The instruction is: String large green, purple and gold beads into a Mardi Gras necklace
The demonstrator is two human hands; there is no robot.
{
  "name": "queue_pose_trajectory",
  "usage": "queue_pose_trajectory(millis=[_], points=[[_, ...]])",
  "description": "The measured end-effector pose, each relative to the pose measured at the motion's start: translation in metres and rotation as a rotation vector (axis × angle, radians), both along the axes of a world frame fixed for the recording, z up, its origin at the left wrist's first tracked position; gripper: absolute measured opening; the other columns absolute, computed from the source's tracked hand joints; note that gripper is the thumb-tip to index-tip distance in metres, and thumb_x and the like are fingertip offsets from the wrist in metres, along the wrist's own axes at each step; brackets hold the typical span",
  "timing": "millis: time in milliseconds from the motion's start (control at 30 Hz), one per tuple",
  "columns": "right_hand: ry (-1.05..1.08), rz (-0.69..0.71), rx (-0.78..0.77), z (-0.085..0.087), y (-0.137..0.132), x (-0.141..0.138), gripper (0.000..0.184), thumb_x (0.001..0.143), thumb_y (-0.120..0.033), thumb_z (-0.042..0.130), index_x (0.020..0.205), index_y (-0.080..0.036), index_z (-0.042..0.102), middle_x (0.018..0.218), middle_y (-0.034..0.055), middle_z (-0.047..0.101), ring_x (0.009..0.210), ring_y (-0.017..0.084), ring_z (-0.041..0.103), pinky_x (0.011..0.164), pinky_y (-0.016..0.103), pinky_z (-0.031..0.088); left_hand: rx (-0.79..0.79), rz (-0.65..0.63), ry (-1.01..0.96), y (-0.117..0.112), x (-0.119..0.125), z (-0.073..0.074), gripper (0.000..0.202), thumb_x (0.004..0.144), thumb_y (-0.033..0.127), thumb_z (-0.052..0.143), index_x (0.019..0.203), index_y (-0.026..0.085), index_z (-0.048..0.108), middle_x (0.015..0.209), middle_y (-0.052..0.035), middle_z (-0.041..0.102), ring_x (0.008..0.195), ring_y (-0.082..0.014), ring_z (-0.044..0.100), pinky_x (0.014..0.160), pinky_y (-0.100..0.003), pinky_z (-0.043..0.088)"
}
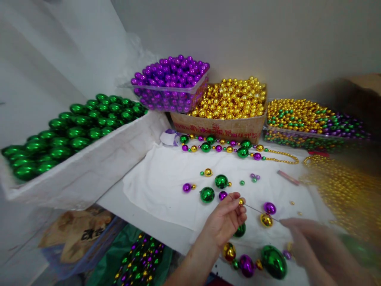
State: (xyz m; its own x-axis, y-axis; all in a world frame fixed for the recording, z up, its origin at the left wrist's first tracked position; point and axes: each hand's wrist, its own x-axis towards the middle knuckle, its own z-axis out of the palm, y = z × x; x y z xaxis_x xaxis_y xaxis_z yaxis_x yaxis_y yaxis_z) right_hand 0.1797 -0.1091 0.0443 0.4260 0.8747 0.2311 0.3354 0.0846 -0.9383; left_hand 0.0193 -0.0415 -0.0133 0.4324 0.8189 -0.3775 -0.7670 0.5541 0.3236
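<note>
**A:** What has the left hand (pixel 226 220) got?

**B:** Its grip is pinched shut on a small gold bead (pixel 241 201), thumb against forefinger, low over the white cloth (pixel 160 186). A thin wire (pixel 258 210) runs from that pinch out to the right, toward the right hand (pixel 309 238).

**A:** And that hand's grip?

**B:** It's too blurred. I cannot tell whether it is clenched on the wire's far end or only near it.

**A:** Why hold the bead right at the fingertips?

**B:** My guess is that it leaves the hole clear and keeps the wire straight between the two hands.

**A:** What lies around the pinch?

**B:** Just beyond it, a green bead (pixel 207 194) and a purple bead (pixel 222 195) sit loose on the cloth. To its right, a second purple bead (pixel 269 207) sits above the wire and a gold bead (pixel 266 220) below it. Nearer the person than the grip, a strung run of big beads (pixel 256 262) curls on the desk (pixel 114 200).

**A:** And the cloth?

**B:** It probably stops the round beads rolling. Well beyond the grip stand a tub of purple balls (pixel 171 85), a carton of gold balls (pixel 232 99) and a white box of green balls (pixel 74 131), sorted by colour.
</note>
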Motion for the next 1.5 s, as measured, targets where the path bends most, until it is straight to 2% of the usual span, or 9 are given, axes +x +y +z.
queue_pose_trajectory(millis=[233,333,433,533,800,1000,1233,1367,1500], points=[[0.209,0.258,-0.270,-0.033,0.011,-0.010,0.027,0.084,-0.045,0.059,0.083,-0.020,0.066,0.063,-0.0016,0.056,0.045,0.008,0.042,0.041,0.019,0.035,0.212,0.018,0.254,-0.017,0.024,0.016,0.015,0.072,0.024,0.075,0.078,0.013,0.067,0.075,-0.0043,0.064,0.059,-0.0099,0.059,0.057,-0.023,0.049],[0.083,0.316,-0.262,-0.041,0.008,0.002,0.033,0.088,-0.042,0.055,0.114,-0.023,0.064,0.088,0.0018,0.066,0.055,0.009,0.054,0.051,0.019,0.046,0.323,0.041,0.509,-0.019,0.023,0.015,0.017,0.077,0.029,0.070,0.079,0.012,0.070,0.081,-0.0070,0.067,0.052,-0.0087,0.057,0.053,-0.023,0.047],[-0.108,0.450,-0.161,-0.050,0.009,0.013,0.043,0.088,-0.036,0.056,0.130,-0.026,0.056,0.118,0.0058,0.064,0.090,0.016,0.065,0.074,0.022,0.054,0.423,0.020,0.657,-0.020,0.019,0.016,0.017,0.076,0.030,0.071,0.076,0.014,0.073,0.103,-0.0091,0.064,0.047,-0.0038,0.051,0.047,-0.021,0.043],[-0.224,0.499,-0.088,-0.057,0.013,0.015,0.038,0.088,-0.031,0.056,0.125,-0.026,0.059,0.120,0.0068,0.063,0.108,0.019,0.061,0.081,0.025,0.054,0.470,0.010,0.719,-0.022,0.016,0.021,0.016,0.074,0.032,0.072,0.075,0.016,0.075,0.106,-0.0086,0.060,0.052,-0.0037,0.049,0.048,-0.020,0.042],[-0.166,0.506,-0.090,-0.047,0.016,0.008,0.017,0.087,-0.032,0.056,0.084,-0.023,0.070,0.081,0.0023,0.064,0.072,0.015,0.063,0.063,0.021,0.052,0.489,0.025,0.693,-0.020,0.009,0.026,0.011,0.076,0.028,0.071,0.075,0.018,0.076,0.101,-0.0066,0.060,0.053,-0.0030,0.046,0.049,-0.020,0.037],[0.200,0.296,-0.271,-0.049,0.011,0.005,0.023,0.082,-0.044,0.062,0.083,-0.022,0.067,0.082,0.0012,0.063,0.073,0.016,0.062,0.064,0.022,0.050,0.460,0.042,0.632,-0.017,0.011,0.018,0.013,0.077,0.027,0.070,0.073,0.016,0.076,0.096,-0.0066,0.061,0.057,-0.0051,0.048,0.049,-0.019,0.036],[0.055,0.185,-0.213,-0.047,0.006,0.014,0.023,0.076,-0.043,0.068,0.074,-0.021,0.070,0.113,0.0070,0.063,0.106,0.025,0.056,0.075,0.028,0.048,0.396,0.042,0.542,-0.017,0.015,0.016,0.013,0.073,0.027,0.074,0.072,0.014,0.075,0.089,-0.0054,0.063,0.053,-0.0047,0.047,0.048,-0.020,0.036],[0.281,0.053,-0.179,-0.034,0.004,0.012,0.022,0.067,-0.039,0.077,0.072,-0.019,0.071,0.097,0.0092,0.069,0.079,0.019,0.062,0.054,0.023,0.046,0.312,-0.034,0.428,-0.024,0.027,0.015,0.021,0.072,0.033,0.075,0.075,0.013,0.074,0.081,-0.0053,0.064,0.053,-0.0054,0.047,0.050,-0.020,0.037],[0.528,-0.064,-0.181,-0.024,0.004,0.015,0.026,0.068,-0.041,0.076,0.073,-0.017,0.069,0.080,0.0077,0.069,0.050,0.011,0.051,0.038,0.022,0.037,0.326,-0.256,0.421,-0.026,0.025,0.013,0.036,0.070,0.035,0.075,0.100,0.016,0.073,0.092,-0.0066,0.066,0.057,-0.0071,0.053,0.056,-0.022,0.043]])
